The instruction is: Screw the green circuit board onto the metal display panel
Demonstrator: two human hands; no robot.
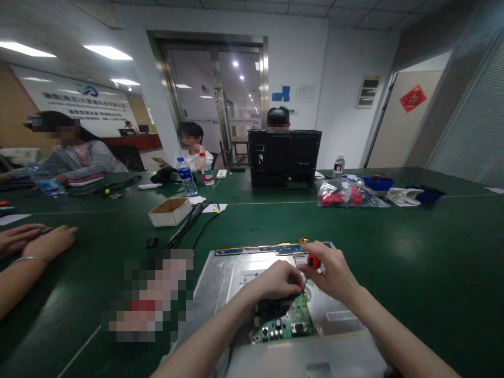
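My right hand (pixel 334 269) grips a screwdriver by its red and black handle (pixel 314 261), and the shaft points down at a green circuit board (pixel 301 317). The fingers of my left hand (pixel 277 281) are pinched together close to the screwdriver's tip. Whatever they hold there, if anything, is hidden. Under both hands lies the silver metal back of a display panel (pixel 212 286), with the green board mounted on it. Along the panel's far edge runs a narrow blue circuit strip (pixel 252 250).
Left of the panel are black cables (pixel 185 226), a small open cardboard box (pixel 169 212) and another person's hands (pixel 43 244). Farther back stand bottles (pixel 186 177), a black monitor casing (pixel 285 160), a plastic bag with red items (pixel 346 195) and blue trays (pixel 378 182).
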